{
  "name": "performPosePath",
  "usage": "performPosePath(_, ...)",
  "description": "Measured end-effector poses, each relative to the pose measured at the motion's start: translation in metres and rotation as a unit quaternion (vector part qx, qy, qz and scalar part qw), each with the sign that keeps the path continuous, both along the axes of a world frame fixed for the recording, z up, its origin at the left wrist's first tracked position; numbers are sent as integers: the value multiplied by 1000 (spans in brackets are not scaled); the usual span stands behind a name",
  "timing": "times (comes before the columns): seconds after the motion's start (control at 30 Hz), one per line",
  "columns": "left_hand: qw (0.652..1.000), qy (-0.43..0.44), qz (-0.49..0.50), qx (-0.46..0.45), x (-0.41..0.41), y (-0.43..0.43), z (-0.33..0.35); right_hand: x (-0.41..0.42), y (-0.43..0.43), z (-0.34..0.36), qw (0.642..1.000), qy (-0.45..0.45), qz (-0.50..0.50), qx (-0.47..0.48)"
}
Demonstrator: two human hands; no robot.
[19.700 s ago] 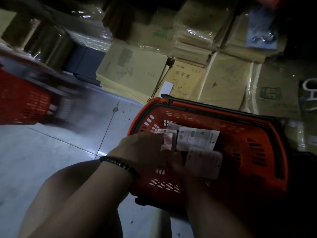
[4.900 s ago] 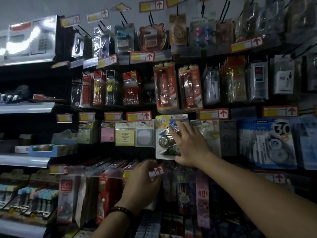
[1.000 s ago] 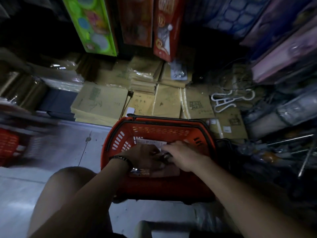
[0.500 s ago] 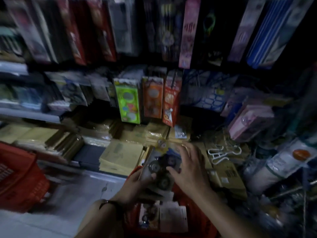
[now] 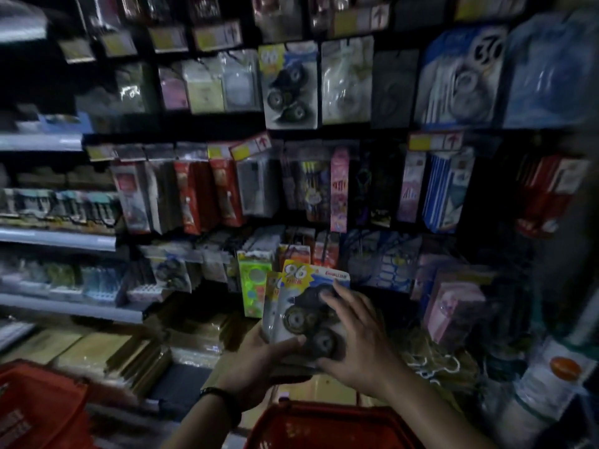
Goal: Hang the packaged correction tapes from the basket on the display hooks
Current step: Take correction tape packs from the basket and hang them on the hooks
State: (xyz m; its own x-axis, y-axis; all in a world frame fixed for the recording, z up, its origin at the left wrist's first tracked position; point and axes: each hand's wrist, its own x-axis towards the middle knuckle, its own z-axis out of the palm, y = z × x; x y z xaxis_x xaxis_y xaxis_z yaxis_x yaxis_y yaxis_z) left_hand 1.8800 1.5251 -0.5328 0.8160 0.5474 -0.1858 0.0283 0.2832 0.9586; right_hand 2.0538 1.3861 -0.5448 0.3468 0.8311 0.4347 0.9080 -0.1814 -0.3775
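Left hand (image 5: 259, 354): fingers clenched around the correction tape packs (image 5: 293, 277), just above the basket (image 5: 324, 422).
Right hand (image 5: 353, 338): fingers spread flat on the front pack (image 5: 304, 319).
My move: I'd separate 1 pack, then raise it squarely to the matching hung pack (image 5: 290, 85).

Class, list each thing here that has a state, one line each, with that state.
correction tape packs: held, not yet hung
left hand: grips the packs from below
right hand: fingers spread on front pack
basket: below the hands, contents unseen
hung pack: hanging on the display
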Motion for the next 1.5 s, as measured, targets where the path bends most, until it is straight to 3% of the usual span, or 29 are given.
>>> performPosePath(0.17, 998, -32, -22, 59, 5, 3, 49, 7, -1, 59, 998, -53, 4, 24)
performPosePath(0.37, 995, -93, 27, 19, 14, 15, 106, 23, 12, 126, 997, -71, 11, 31)
performPosePath(0.53, 988, -132, 53, 59, 13, 39, 152, 36, 27, 183, 991, -126, -4, 42)
performPosePath(0.77, 966, -160, 125, 162, 9, 95, 208, 58, 55, 260, 977, -199, -40, 62)
performPosePath(0.9, 924, -193, 212, 252, 9, 123, 234, 64, 79, 300, 968, -237, -69, 54)
performPosePath(1.03, 908, -213, 253, 259, 4, 152, 251, 72, 105, 325, 958, -270, -96, 27)
performPosePath(1.5, 896, -247, 225, 292, 25, 187, 291, 84, 197, 373, 910, -382, -159, 13)
